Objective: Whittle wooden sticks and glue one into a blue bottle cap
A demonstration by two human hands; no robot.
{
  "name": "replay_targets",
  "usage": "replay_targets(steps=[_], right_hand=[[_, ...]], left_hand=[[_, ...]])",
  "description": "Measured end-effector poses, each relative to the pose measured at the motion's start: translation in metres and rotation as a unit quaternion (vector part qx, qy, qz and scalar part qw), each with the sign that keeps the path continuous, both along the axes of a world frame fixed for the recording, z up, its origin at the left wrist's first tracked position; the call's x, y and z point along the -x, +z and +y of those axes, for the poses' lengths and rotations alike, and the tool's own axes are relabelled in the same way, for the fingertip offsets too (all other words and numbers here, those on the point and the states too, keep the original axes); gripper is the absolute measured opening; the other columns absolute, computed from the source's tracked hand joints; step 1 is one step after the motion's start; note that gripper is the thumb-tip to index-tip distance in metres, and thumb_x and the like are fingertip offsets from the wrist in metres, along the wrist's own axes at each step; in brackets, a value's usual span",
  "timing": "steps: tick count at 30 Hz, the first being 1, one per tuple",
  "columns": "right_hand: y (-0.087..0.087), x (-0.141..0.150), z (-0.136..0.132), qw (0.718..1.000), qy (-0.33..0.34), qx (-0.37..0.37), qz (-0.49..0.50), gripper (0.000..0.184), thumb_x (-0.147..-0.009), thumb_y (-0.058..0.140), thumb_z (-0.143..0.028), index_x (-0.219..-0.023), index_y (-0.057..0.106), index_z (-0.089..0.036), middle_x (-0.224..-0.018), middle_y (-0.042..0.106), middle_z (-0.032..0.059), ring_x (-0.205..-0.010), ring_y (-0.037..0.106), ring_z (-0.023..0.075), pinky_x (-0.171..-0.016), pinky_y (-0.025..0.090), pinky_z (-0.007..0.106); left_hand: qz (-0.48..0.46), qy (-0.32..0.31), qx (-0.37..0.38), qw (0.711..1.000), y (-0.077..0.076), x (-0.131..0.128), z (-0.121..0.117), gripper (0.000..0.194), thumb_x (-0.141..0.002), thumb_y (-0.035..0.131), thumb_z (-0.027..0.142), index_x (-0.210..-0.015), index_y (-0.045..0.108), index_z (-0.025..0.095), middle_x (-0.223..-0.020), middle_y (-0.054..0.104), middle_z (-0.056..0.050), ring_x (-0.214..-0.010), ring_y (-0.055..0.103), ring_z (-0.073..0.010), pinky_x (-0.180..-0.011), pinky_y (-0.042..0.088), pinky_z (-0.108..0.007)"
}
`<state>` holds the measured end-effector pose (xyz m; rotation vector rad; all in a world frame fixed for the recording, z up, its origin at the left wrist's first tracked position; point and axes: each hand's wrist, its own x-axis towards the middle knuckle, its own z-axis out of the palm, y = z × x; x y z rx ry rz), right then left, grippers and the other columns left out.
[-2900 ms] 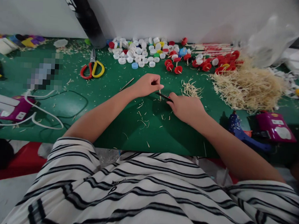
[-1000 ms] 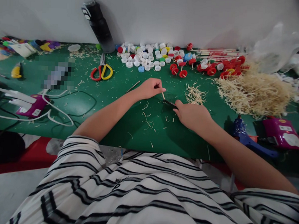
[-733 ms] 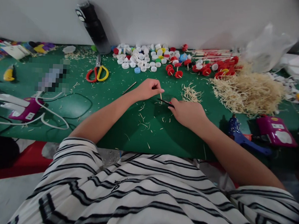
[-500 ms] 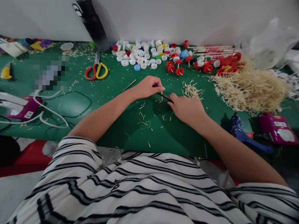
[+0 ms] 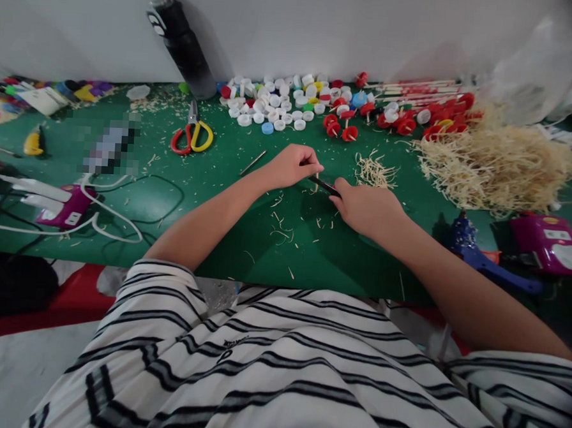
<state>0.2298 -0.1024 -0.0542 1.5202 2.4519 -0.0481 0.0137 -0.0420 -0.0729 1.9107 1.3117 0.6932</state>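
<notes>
Head view: left hand (image 5: 295,166) pinches a short, thin, pale wooden-looking stick (image 5: 317,175), long axis pointing down below the fingertips; slim black blade-like tool (image 5: 326,187), clasped in the right hand (image 5: 370,205), slants across it, contact unclear. Green tabletop (image 5: 218,236) beneath, strewn with pale curled shavings (image 5: 281,230); plain grey wall (image 5: 296,23) behind.

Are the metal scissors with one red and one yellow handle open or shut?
Seemingly shut: the scissors show their grey blades together as one narrow shape.
</notes>
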Motion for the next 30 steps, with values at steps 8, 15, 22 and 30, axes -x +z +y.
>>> replay_targets(steps=[8,15,22,30], right_hand=[[0.002,0.002,-0.003,1.000,-0.010,0.011,0.003,0.048,-0.114,0.030,-0.042,-0.146,0.055,-0.016,-0.105,0.080,0.0216,-0.096,0.079,0.0379,-0.071,0.046,0.037],[-0.003,0.001,-0.003,1.000,-0.014,0.014,0.022,0.045,-0.114,0.034,-0.042,-0.146,0.055,-0.018,-0.107,0.080,0.0194,-0.099,0.079,0.0355,-0.072,0.046,0.035],[-0.005,-0.001,-0.003,0.999,-0.017,0.019,0.022,0.046,-0.115,0.032,-0.041,-0.146,0.055,-0.016,-0.106,0.080,0.0188,-0.093,0.078,0.0342,-0.067,0.040,0.034],[-0.005,-0.003,-0.005,1.000,-0.016,0.020,0.016,0.045,-0.115,0.031,-0.042,-0.142,0.056,-0.016,-0.101,0.080,0.0184,-0.090,0.078,0.0328,-0.066,0.036,0.033]], left_hand=[[0.015,0.004,-0.006,1.000,0.000,0.000,0.000,0.024,-0.097,0.069,0.019,-0.076,0.057,0.020,-0.066,0.053,0.002,-0.062,0.041,-0.0112,-0.065,0.033,-0.033],[0.034,0.028,-0.013,0.999,0.001,0.002,0.001,0.024,-0.094,0.071,0.018,-0.073,0.059,0.020,-0.064,0.053,0.003,-0.063,0.042,-0.0120,-0.066,0.032,-0.034],[-0.006,0.036,0.017,0.999,-0.007,0.007,0.003,0.026,-0.093,0.071,0.023,-0.072,0.058,0.021,-0.059,0.045,0.005,-0.059,0.036,-0.0119,-0.063,0.029,-0.033],[-0.019,0.032,0.024,0.999,-0.013,0.010,0.009,0.025,-0.093,0.070,0.023,-0.072,0.058,0.022,-0.058,0.045,0.005,-0.057,0.034,-0.0109,-0.062,0.028,-0.032]])
